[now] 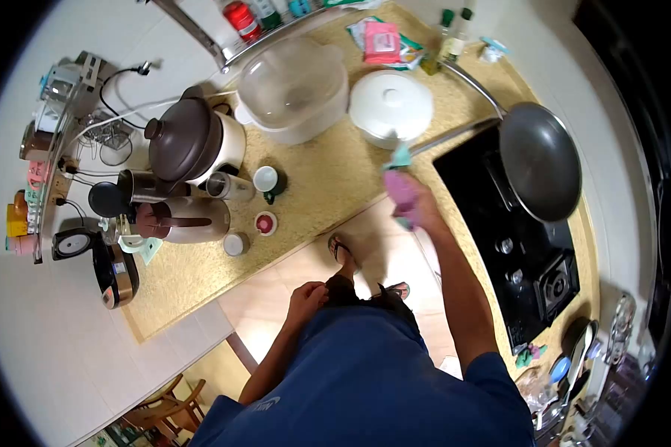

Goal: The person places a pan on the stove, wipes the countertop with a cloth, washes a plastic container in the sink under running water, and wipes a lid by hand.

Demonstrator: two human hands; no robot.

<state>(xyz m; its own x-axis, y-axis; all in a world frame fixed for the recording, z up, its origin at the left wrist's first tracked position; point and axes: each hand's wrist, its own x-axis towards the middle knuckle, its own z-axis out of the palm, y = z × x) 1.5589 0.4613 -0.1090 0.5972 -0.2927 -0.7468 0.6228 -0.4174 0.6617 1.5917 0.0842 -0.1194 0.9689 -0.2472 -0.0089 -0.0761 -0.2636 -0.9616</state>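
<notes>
My right hand (425, 207) is closed around a purple and green cloth (401, 188), held at the counter's inner corner. Motion smears the cloth a little, and I cannot tell whether it touches the counter. Just beyond it stands a white lidded pot (391, 104). The black gas stove (492, 194) lies to the right of that hand, with a large dark frying pan (540, 160) on it. Low in front of my body, my left hand (308, 299) has its fingers curled in; whether anything is inside them is hidden.
A lidded translucent tub (294, 89), a brown-lidded cooker (194, 141), a kettle (186, 220) and a dark green mug (268, 180) stand on the counter (328, 190). Bottles (455, 45) fill the back corner. Another bunched cloth (529, 355) lies beside the stove.
</notes>
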